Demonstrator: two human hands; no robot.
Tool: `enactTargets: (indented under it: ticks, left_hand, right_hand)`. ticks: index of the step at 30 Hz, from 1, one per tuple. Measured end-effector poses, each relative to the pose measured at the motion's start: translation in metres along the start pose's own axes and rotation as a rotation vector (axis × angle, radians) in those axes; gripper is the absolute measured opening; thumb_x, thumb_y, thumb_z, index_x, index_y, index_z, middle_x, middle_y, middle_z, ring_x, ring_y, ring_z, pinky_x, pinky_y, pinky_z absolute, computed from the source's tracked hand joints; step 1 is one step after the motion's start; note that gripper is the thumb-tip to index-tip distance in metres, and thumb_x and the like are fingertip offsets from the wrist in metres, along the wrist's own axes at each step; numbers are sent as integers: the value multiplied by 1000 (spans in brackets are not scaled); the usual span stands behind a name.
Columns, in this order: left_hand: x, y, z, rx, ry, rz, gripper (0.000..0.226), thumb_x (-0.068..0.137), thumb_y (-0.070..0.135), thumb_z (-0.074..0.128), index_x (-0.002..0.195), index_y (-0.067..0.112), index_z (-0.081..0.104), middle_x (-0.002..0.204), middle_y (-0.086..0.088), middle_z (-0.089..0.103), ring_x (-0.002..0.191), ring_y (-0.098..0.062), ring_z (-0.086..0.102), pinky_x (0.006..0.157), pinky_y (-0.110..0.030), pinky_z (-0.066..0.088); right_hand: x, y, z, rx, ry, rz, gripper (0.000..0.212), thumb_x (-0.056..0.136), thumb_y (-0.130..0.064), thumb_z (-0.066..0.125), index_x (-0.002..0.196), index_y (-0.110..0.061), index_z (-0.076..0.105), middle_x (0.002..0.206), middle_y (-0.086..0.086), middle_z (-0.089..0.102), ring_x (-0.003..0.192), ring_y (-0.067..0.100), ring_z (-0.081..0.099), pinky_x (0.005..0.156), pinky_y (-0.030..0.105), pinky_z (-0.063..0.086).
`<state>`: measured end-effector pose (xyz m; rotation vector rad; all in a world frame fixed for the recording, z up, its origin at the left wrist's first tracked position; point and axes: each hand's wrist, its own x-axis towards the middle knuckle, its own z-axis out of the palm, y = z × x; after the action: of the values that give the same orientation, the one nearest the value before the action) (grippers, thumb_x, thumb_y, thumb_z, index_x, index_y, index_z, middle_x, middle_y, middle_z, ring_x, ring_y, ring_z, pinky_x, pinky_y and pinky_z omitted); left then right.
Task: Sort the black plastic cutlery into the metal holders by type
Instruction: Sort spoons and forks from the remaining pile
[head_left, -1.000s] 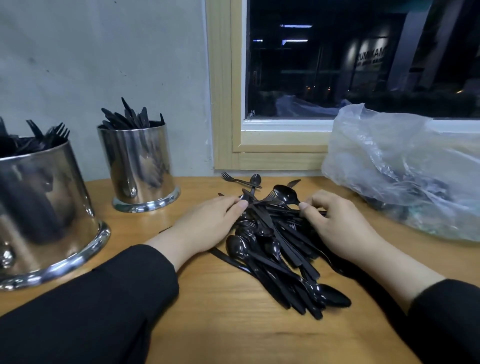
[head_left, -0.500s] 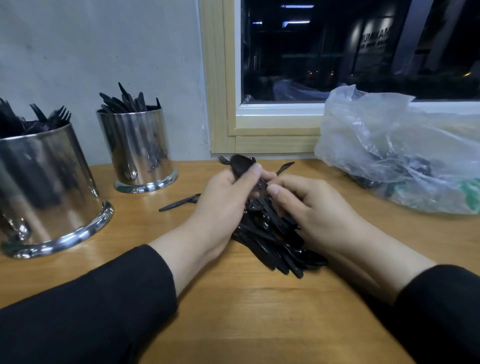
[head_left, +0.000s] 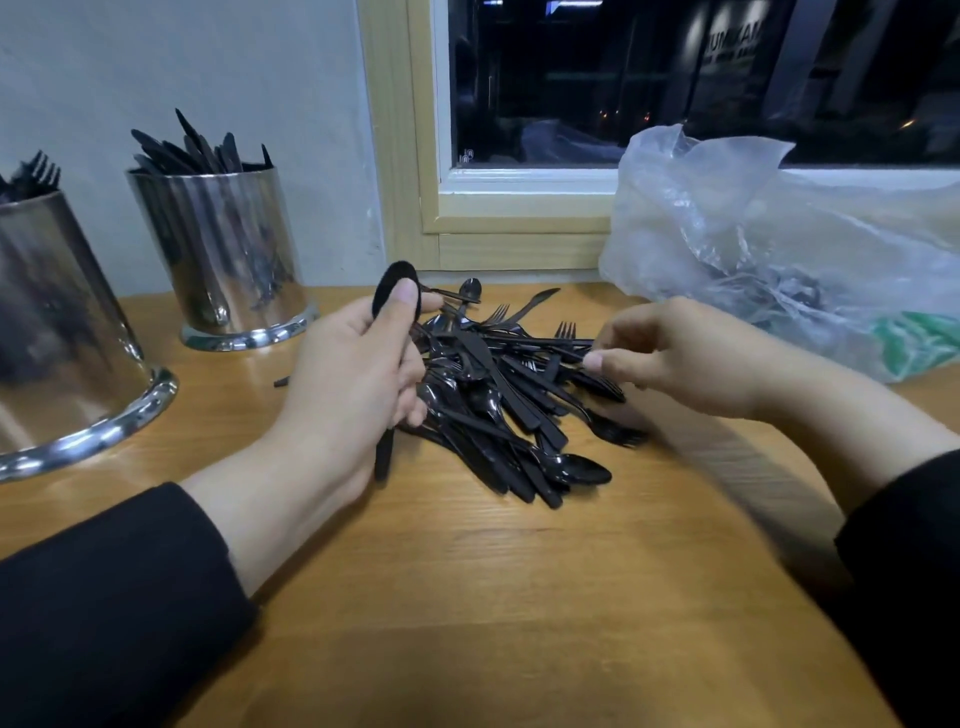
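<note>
Left hand (head_left: 348, 384) gripping a black spoon (head_left: 390, 312) upright, right hand (head_left: 680, 358) pinching a piece in the cutlery pile (head_left: 498, 395) mid-desk (head_left: 467, 597). Two metal holders (head_left: 223, 254) off left.

Your inventory by colour: cutlery pile (head_left: 498, 400), glossy black; two holders (head_left: 228, 254), mirror-bright silver metal; table (head_left: 467, 597), honey-brown wood grain; your sleeves (head_left: 104, 597), plain black; bag (head_left: 753, 234), clear plastic with a green patch; window frame (head_left: 415, 156), pale yellow.
</note>
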<state>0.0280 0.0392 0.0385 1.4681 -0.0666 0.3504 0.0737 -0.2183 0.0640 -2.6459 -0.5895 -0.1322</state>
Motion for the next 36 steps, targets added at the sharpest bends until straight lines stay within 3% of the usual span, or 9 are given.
enactTargets:
  ticks: [3, 7, 11, 16, 21, 25, 30, 33, 36]
  left_hand:
    - [2, 1, 0, -81, -3, -75, 22, 110, 20, 44, 112, 8, 62, 60, 4, 32, 46, -10, 27, 41, -23, 27]
    - [-1, 0, -9, 5, -84, -13, 33, 110, 19, 43, 80, 9, 50, 63, -4, 40, 51, -15, 35, 45, -25, 35]
    - [-13, 2, -28, 191, -71, 63, 48, 107, 32, 49, 76, -4, 54, 60, -11, 44, 45, -19, 39, 44, -27, 35]
    - [-11, 3, -33, 105, -30, -61, 39, 108, 33, 47, 109, -1, 65, 62, 1, 41, 46, -11, 30, 41, -20, 26]
    - [-9, 4, -31, 164, -45, -2, 36, 107, 20, 49, 96, -12, 59, 67, -15, 46, 53, -17, 35, 48, -27, 32]
    - [-8, 7, -38, 422, -14, 267, 39, 105, 27, 52, 76, 2, 62, 73, -22, 65, 60, -22, 57, 62, -38, 51]
    - [-9, 6, -42, 626, 19, 507, 35, 100, 30, 53, 92, 3, 74, 87, -10, 71, 86, -20, 63, 84, -40, 47]
    - [-15, 6, -38, 601, -108, 514, 26, 99, 29, 56, 111, 33, 78, 88, 1, 74, 86, -14, 67, 83, -34, 51]
    - [-17, 4, -36, 637, -207, 510, 25, 104, 24, 55, 103, 39, 76, 80, 6, 68, 75, -7, 64, 74, -31, 51]
  right_hand:
    - [4, -11, 13, -1, 159, -127, 19, 91, -49, 63, 91, -31, 69, 83, -14, 65, 79, 0, 59, 69, 25, 44]
    - [12, -32, 37, -18, 167, -298, 23, 93, -38, 68, 115, -30, 68, 106, -15, 60, 89, -1, 52, 85, 21, 42]
    - [28, -42, 61, -114, 198, -338, 32, 96, -32, 64, 128, -29, 64, 120, -9, 59, 113, 14, 52, 99, 39, 45]
    - [38, -42, 76, -107, 172, -370, 18, 93, -30, 70, 110, -29, 74, 109, -8, 61, 103, 19, 53, 92, 45, 48]
    - [31, -50, 68, -47, 388, -382, 8, 92, -23, 71, 99, -21, 75, 101, -6, 64, 96, 15, 55, 89, 35, 47]
    - [6, -69, 41, 405, 540, -234, 11, 93, -24, 71, 86, -16, 72, 75, -8, 68, 66, 0, 57, 64, 10, 42]
    - [-10, -97, 33, 1214, 370, -114, 16, 80, -22, 73, 67, -12, 71, 76, 15, 74, 74, 30, 74, 70, 28, 59]
    - [-15, -111, 38, 1438, 289, -19, 19, 84, -13, 69, 73, -3, 57, 76, 19, 73, 76, 31, 75, 68, 25, 60]
    - [-17, -114, 34, 1539, 248, -11, 18, 93, -8, 63, 79, -2, 54, 80, 20, 72, 78, 28, 75, 75, 26, 61]
